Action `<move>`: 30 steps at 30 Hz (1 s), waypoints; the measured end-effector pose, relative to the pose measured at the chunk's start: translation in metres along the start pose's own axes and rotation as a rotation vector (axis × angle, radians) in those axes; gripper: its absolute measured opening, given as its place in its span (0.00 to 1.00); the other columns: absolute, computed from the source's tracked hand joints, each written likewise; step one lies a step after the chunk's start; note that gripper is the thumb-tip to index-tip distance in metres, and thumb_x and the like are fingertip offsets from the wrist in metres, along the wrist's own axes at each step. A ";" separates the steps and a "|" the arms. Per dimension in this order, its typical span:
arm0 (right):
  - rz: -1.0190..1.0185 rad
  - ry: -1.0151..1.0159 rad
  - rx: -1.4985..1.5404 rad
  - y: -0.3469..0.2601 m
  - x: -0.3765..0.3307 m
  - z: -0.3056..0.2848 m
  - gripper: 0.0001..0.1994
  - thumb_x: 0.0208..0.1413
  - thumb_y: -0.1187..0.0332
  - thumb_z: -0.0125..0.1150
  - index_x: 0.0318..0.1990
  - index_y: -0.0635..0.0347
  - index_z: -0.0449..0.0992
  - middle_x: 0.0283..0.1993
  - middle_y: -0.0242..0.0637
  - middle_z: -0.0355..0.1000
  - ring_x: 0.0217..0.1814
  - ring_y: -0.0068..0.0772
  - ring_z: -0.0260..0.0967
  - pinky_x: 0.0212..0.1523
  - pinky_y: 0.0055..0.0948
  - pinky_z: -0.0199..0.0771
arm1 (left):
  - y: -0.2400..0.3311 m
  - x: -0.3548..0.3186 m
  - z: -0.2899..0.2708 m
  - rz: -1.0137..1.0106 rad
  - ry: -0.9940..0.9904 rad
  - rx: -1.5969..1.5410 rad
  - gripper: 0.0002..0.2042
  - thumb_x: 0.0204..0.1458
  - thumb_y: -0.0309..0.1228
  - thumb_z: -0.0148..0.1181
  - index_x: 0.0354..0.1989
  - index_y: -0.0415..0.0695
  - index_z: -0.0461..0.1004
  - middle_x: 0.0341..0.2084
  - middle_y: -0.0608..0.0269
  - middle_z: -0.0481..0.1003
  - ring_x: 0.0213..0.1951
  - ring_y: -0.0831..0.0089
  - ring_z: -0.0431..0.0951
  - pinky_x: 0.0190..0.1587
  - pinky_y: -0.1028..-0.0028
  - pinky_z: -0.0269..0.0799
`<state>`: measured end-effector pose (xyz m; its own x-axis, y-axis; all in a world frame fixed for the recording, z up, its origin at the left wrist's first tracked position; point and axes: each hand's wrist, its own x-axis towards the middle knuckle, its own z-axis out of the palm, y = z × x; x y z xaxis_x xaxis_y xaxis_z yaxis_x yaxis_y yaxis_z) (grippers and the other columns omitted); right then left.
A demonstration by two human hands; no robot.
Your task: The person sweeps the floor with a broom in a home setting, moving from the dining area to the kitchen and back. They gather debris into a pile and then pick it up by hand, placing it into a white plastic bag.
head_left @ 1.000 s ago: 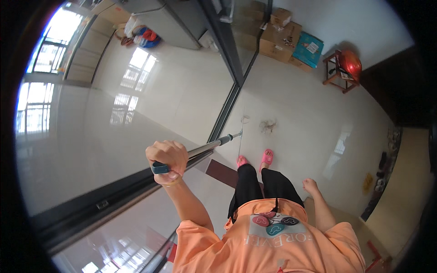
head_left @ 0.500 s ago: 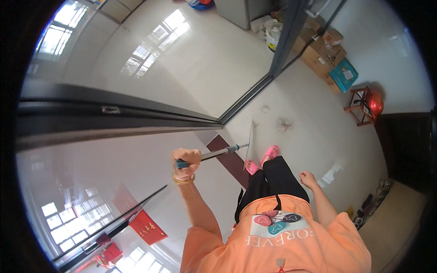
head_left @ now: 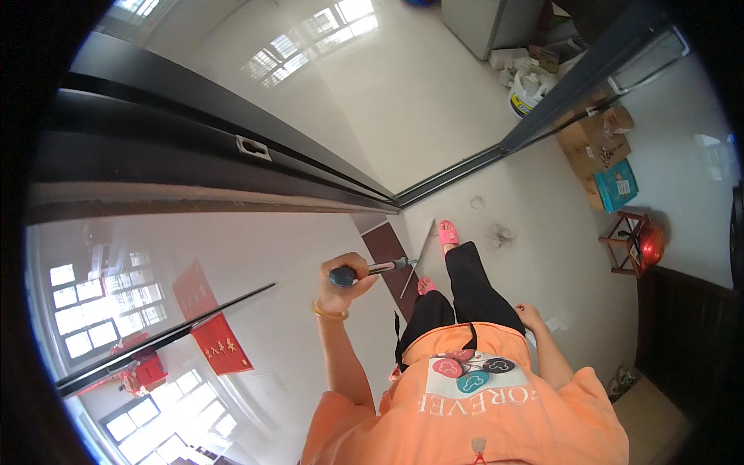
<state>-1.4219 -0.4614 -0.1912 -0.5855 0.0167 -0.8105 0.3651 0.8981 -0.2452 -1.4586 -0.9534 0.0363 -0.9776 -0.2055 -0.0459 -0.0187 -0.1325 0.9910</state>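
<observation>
My left hand (head_left: 343, 280) is wrapped round the dark grip of a long-handled floor squeegee or flat mop (head_left: 387, 266); which of the two I cannot tell. Its metal pole slants down to a thin, wide head (head_left: 425, 246) on the floor, seen nearly edge-on beside my pink slippers (head_left: 448, 232). Ahead of my feet lies a dark clump of dust or hair (head_left: 500, 235), with a fainter wisp (head_left: 477, 202) beyond it. My right hand (head_left: 529, 316) hangs by my right thigh, fingers loosely curled, with nothing visible in them.
A dark sliding-door frame (head_left: 256, 149) runs along my left, its floor track (head_left: 453, 177) crossing ahead. Cardboard boxes (head_left: 593, 143), a teal box (head_left: 617, 186) and a wooden stool (head_left: 622, 242) with a red shiny object stand at the right wall. A white bucket (head_left: 531, 89) sits beyond the track.
My right foot has stepped forward. The left hand has shifted right with the pole, which now looks steeper. My right hand has drawn in toward my thigh.
</observation>
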 end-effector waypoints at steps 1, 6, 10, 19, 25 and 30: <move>-0.016 -0.003 -0.012 -0.007 0.008 -0.006 0.16 0.50 0.59 0.51 0.39 0.62 0.74 0.34 0.43 0.74 0.37 0.41 0.72 0.41 0.35 0.70 | -0.005 -0.005 0.002 -0.047 0.115 0.138 0.11 0.37 0.16 0.61 0.14 0.42 0.64 0.12 0.68 0.65 0.16 0.81 0.60 0.20 0.78 0.53; -0.088 0.006 0.265 -0.058 0.036 -0.046 0.14 0.52 0.62 0.51 0.39 0.64 0.73 0.30 0.41 0.74 0.28 0.32 0.72 0.32 0.29 0.71 | -0.034 -0.035 0.000 -0.022 0.721 -0.126 0.14 0.47 0.22 0.57 0.13 0.44 0.61 0.10 0.71 0.60 0.16 0.82 0.57 0.20 0.80 0.51; -0.155 0.053 0.355 -0.089 0.020 -0.050 0.12 0.53 0.65 0.51 0.38 0.64 0.73 0.27 0.40 0.73 0.28 0.28 0.72 0.30 0.26 0.70 | -0.018 -0.058 -0.030 0.081 0.873 -0.195 0.18 0.49 0.23 0.54 0.12 0.47 0.54 0.09 0.72 0.54 0.14 0.82 0.51 0.19 0.79 0.46; -0.136 0.005 0.032 -0.010 0.025 0.006 0.15 0.50 0.61 0.50 0.38 0.63 0.74 0.32 0.44 0.74 0.30 0.35 0.73 0.36 0.32 0.71 | 0.003 -0.087 -0.072 0.147 0.893 -0.256 0.20 0.50 0.22 0.53 0.11 0.50 0.50 0.08 0.73 0.50 0.13 0.82 0.46 0.20 0.78 0.44; -0.116 0.023 0.099 0.001 0.038 0.007 0.14 0.50 0.62 0.50 0.38 0.63 0.74 0.31 0.45 0.74 0.30 0.36 0.73 0.35 0.33 0.71 | 0.003 -0.090 -0.085 0.167 0.912 -0.333 0.20 0.47 0.20 0.54 0.11 0.49 0.50 0.08 0.73 0.50 0.14 0.83 0.47 0.20 0.78 0.43; -0.070 0.035 0.212 -0.030 0.021 0.000 0.14 0.50 0.63 0.50 0.39 0.65 0.73 0.29 0.43 0.73 0.29 0.34 0.72 0.34 0.31 0.71 | 0.007 -0.091 -0.082 0.150 0.870 -0.302 0.20 0.47 0.20 0.55 0.11 0.50 0.51 0.08 0.74 0.50 0.14 0.82 0.48 0.20 0.79 0.43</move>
<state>-1.4451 -0.4880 -0.2015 -0.6380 -0.0243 -0.7697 0.4642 0.7854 -0.4096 -1.3523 -1.0149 0.0370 -0.4624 -0.8787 -0.1190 0.2699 -0.2673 0.9250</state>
